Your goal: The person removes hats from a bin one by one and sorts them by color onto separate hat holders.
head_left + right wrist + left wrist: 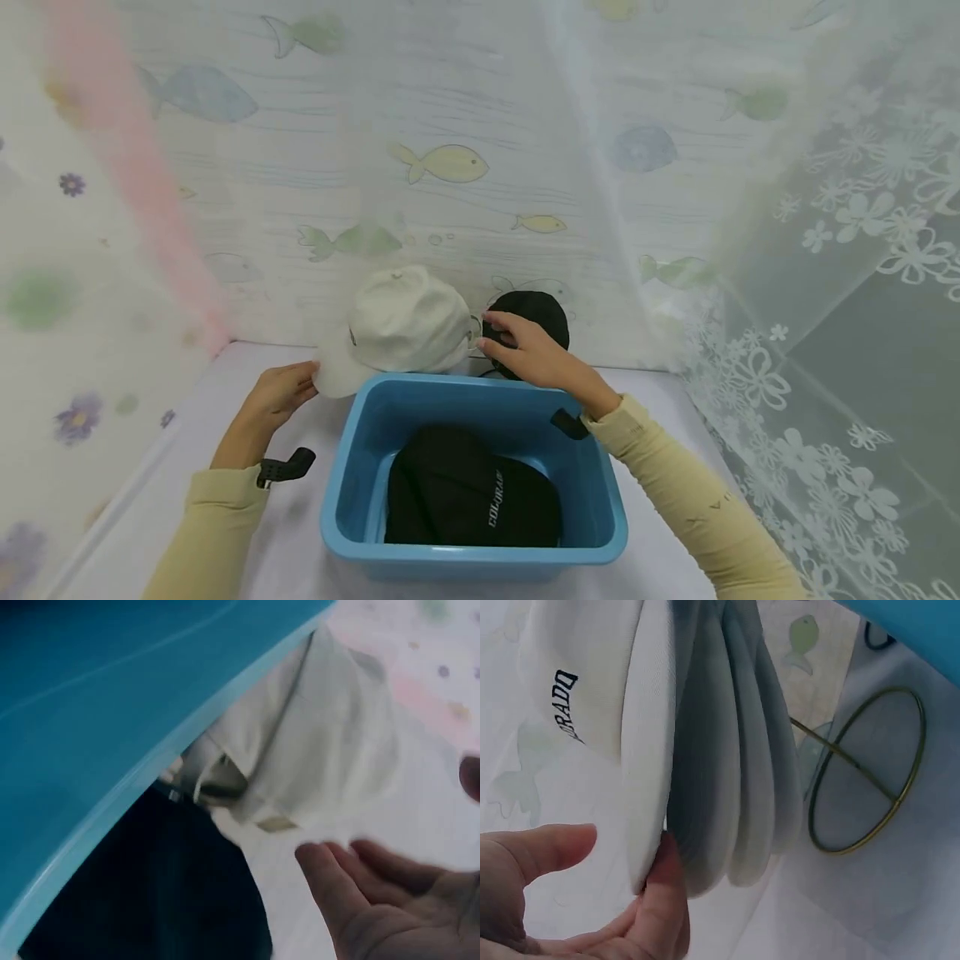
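Observation:
A stack of white caps (408, 321), several brims deep in the left wrist view, stands behind a blue tub. My left hand (276, 398) is at the brims. Its fingertips touch the underside of the outermost white brim (649, 750), while the thumb (559, 847) stays apart from it. By the back strap of the white caps is my right hand (536, 354), its fingers extended and holding nothing. Black caps (536, 317) stand just behind that hand. Inside the blue tub (480, 554) lies a black cap (465, 492) with white lettering on its front.
A brass-coloured wire ring base (866, 772) shows beneath the white caps in the left wrist view. A white cloth (292, 517) covers the table. Sheer curtain (450, 108) printed with fish hangs behind, and flowered netting (847, 467) borders the right side.

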Demonstrator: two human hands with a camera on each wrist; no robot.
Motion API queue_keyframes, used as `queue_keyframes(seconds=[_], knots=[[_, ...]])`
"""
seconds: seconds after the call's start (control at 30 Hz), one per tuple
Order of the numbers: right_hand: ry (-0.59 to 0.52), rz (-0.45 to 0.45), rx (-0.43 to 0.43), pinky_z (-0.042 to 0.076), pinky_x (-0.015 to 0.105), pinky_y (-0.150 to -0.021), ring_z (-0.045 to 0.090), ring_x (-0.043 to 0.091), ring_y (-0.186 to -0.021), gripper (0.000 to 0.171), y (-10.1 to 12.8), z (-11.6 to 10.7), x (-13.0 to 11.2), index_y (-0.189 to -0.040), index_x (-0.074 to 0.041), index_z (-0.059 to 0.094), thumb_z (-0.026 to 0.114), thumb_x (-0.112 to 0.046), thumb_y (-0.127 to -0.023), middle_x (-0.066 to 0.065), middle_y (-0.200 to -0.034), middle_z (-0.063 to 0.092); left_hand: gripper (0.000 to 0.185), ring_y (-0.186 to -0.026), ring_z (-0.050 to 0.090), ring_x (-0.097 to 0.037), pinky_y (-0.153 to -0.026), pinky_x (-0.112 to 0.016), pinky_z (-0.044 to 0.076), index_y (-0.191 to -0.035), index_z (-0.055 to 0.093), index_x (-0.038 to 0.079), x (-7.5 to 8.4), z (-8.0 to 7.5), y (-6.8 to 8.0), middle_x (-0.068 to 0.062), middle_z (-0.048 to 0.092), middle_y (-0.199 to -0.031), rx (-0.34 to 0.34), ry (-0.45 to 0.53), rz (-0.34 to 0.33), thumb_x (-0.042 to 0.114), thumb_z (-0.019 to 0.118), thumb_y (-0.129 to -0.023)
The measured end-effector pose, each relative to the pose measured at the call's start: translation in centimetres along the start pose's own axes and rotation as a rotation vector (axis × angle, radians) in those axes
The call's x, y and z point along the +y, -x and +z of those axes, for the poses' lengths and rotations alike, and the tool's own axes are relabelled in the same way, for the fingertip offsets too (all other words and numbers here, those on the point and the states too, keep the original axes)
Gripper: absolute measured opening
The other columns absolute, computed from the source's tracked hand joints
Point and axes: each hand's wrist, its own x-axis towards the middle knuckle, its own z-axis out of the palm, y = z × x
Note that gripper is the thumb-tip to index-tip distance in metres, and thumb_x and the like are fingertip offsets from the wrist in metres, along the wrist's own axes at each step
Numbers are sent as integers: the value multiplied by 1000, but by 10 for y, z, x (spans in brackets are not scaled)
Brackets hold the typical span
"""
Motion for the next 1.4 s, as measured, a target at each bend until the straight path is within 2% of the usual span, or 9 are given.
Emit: queue_keyframes(seconds=[0.13,0.23,0.37,0.53,0.8,0.97,1.07,1.2,1.4], knots=[[-60,83,54,42,48,-114,46,31,-142,60,-34,7,3,-157,-5,36,47,-39,-108,14,-159,41,74,-92,61,0,-84,-17,56,-161,8,-2,0,2,-5,-7,44,-132,-63,297,-72,20,53,-107],[-171,148,86,44,48,-111,52,32,-135,56,-55,11,8,-152,-4,45,46,-40,-109,14,-149,51,74,-97,59,-1,-85,-17,54,-162,6,5,-1,7,-8,0,43,-127,-110,415,-97,22,52,-107],[-417,228,95,46,47,-110,59,27,-116,48,-76,11,14,-133,3,58,44,-36,-110,12,-121,58,61,-103,55,1,-88,-14,51,-157,20,7,-4,16,-12,9,49,-122,-159,378,-47,23,52,-108],[-630,310,38,47,41,-107,57,17,-101,50,-92,4,13,-140,6,52,43,-34,-111,9,-115,58,51,-101,57,3,-85,-14,52,-147,34,7,-6,20,-16,17,59,-109,-122,306,3,22,58,-105],[-721,373,1,42,34,-84,47,16,-75,48,-111,-1,14,-132,1,53,64,-34,-100,2,-86,49,70,-99,58,3,-82,-14,52,-155,25,-6,-1,16,-20,16,60,-106,-104,226,56,23,62,-103],[-710,367,24,44,35,-93,56,17,-102,55,-118,7,10,-133,2,50,72,-30,-95,8,-131,54,74,-100,55,2,-82,-13,52,-156,24,-8,-1,15,-18,13,56,-111,-78,168,51,26,63,-103],[-677,364,20,40,40,-113,44,23,-141,62,-119,11,7,-138,3,47,73,-31,-94,12,-165,28,76,-100,56,2,-82,-13,52,-157,24,-8,0,16,-18,12,54,-113,-53,164,60,26,64,-102],[-684,386,17,31,48,-121,28,31,-152,87,-119,15,7,-157,3,27,74,-32,-94,17,-168,19,76,-97,57,3,-80,-13,53,-157,25,-7,4,17,-18,12,55,-111,-16,184,62,26,65,-101],[-694,433,5,43,50,-112,51,35,-133,90,-119,23,12,-158,2,24,75,-35,-93,19,-157,33,75,-96,54,1,-78,-11,52,-157,25,-7,10,18,-25,7,52,-114,49,130,78,30,61,-103]])
